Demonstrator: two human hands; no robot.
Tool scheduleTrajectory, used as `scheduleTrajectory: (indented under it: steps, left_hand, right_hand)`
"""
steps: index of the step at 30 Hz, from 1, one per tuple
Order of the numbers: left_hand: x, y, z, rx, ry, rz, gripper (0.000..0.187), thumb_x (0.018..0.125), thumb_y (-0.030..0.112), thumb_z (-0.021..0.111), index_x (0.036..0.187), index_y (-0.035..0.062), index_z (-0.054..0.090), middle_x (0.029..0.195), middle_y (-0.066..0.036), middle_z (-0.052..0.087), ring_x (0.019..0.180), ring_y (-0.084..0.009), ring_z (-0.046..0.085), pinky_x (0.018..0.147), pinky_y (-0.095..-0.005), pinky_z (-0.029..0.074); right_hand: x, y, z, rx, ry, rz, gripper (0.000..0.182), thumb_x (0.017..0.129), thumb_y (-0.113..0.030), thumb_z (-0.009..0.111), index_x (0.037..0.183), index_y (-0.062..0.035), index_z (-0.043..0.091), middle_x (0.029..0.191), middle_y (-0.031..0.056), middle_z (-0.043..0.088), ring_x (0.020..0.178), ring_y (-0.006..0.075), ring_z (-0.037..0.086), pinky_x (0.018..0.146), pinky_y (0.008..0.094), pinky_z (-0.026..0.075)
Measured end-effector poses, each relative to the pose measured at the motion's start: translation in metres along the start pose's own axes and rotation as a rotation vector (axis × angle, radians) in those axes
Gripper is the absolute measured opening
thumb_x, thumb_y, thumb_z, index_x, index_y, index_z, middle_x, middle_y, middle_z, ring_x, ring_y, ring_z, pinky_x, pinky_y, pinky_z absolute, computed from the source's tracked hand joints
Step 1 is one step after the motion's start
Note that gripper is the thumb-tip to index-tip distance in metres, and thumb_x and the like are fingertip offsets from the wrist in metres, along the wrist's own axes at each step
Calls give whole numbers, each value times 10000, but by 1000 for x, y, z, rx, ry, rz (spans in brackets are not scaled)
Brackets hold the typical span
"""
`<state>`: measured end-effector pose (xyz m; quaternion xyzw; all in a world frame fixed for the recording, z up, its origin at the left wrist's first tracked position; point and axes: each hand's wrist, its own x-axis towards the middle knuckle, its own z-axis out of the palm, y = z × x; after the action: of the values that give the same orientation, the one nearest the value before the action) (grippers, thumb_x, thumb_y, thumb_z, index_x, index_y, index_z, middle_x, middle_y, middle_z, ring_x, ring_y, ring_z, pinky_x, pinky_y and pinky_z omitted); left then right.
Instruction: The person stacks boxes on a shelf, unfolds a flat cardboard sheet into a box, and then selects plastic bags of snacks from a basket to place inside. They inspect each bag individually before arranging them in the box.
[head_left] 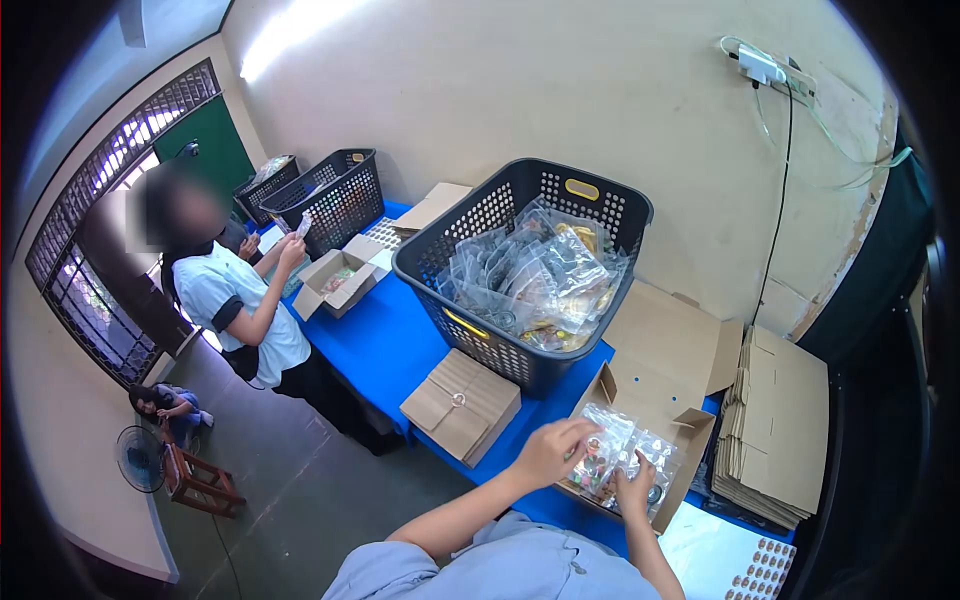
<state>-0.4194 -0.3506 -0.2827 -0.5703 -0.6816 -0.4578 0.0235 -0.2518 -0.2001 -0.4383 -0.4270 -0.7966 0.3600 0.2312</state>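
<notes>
Both hands are over an open cardboard box [690, 440] that has clear plastic packets in it. My left hand [556, 452] is at the left packet [606, 440], fingers curled together near its top edge; whether they grip it is hard to tell. My right hand [636, 488] pinches the edge of another clear packet [660, 458], which holds small items. Beyond the hands stands a large black basket [622, 200] heaped with clear packets [540, 265]. Left of the box lies a stack of brown paper envelopes [460, 405].
A sticker sheet [730, 555] lies right of me, beside stacked flat cardboard [785, 420]. Leftward, a person [240, 300] stands by a small open box [345, 280] and more baskets [335, 205]. A stool [200, 485], a fan [141, 458] and a seated person [180, 410] are on the floor.
</notes>
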Motion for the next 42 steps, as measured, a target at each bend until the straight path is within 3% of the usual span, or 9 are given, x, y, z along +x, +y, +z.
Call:
scheduleTrajectory:
  steps: [4, 10, 14, 19, 22, 23, 27, 37, 42]
  left_hand:
    - [60, 10, -76, 96, 316, 234, 233, 743, -58, 582, 905, 88, 663, 968, -90, 669, 853, -254, 652, 748, -363, 517]
    - [159, -63, -166, 226, 506, 125, 139, 787, -13, 556, 869, 43, 653, 906, -132, 642, 906, -307, 614, 814, -375, 481]
    - [173, -157, -178, 386, 410, -84, 134, 836, 94, 548, 905, 44, 652, 942, -143, 624, 910, -350, 594, 811, -435, 474]
    - [159, -179, -160, 624, -356, -541, 238, 836, 226, 583, 988, 64, 668, 1005, -180, 661, 944, -360, 632, 840, -441, 505]
    - [161, -189, -160, 528, -323, -583, 264, 841, 274, 576, 1003, 88, 669, 1046, -174, 661, 972, -352, 628, 860, -434, 494]
    - [161, -193, -158, 563, -318, -591, 244, 817, 152, 540, 990, 44, 673, 1018, -192, 669, 978, -350, 641, 859, -430, 505]
    - [161, -192, -161, 604, -388, -637, 256, 807, 129, 520, 979, 23, 676, 1013, -210, 668, 970, -360, 647, 853, -429, 510]
    - [166, -191, -165, 519, -466, -728, 310, 851, 203, 455, 1075, 111, 649, 1092, -151, 656, 1039, -314, 617, 895, -426, 476]
    - [165, -195, -159, 565, -466, -734, 322, 868, 230, 422, 1058, 119, 658, 1071, -160, 662, 1027, -334, 619, 888, -427, 479]
  right_hand:
    - [9, -5, -17, 39, 16, -7, 571, 769, -114, 665, 1297, -47, 457, 1189, 211, 442, 1185, 365, 376, 1053, 453, 268]
    - [30, -71, -43, 52, 349, -13, 742, 740, -46, 647, 1405, -86, 320, 1358, 254, 233, 1301, 414, 241, 1089, 479, 198]
    - [57, -134, -53, 48, 430, -105, 722, 754, -34, 610, 1410, -89, 313, 1387, 244, 196, 1313, 400, 210, 1091, 492, 185]
    - [100, -247, -62, 50, 405, -360, 586, 803, -50, 594, 1353, -123, 408, 1411, 190, 211, 1323, 366, 204, 1086, 477, 196]
    - [134, -307, -49, -74, 393, -614, 462, 793, -51, 607, 1245, -88, 517, 1329, 192, 355, 1284, 358, 278, 1068, 465, 230]
    - [146, -325, -41, -55, 378, -704, 421, 782, -52, 614, 1199, -73, 555, 1288, 193, 410, 1259, 362, 317, 1058, 464, 246]
    - [202, -372, 10, -212, 144, -1028, 346, 736, -53, 622, 1080, -27, 601, 1155, 191, 517, 1140, 368, 437, 965, 448, 368]
    - [298, -320, 237, -705, -672, -900, 334, 710, -132, 672, 1027, -30, 652, 1116, 196, 589, 1088, 390, 513, 859, 476, 472]
    - [294, -300, 228, -956, -837, -829, 237, 762, -158, 585, 953, -58, 682, 948, 188, 675, 898, 355, 638, 784, 450, 489]
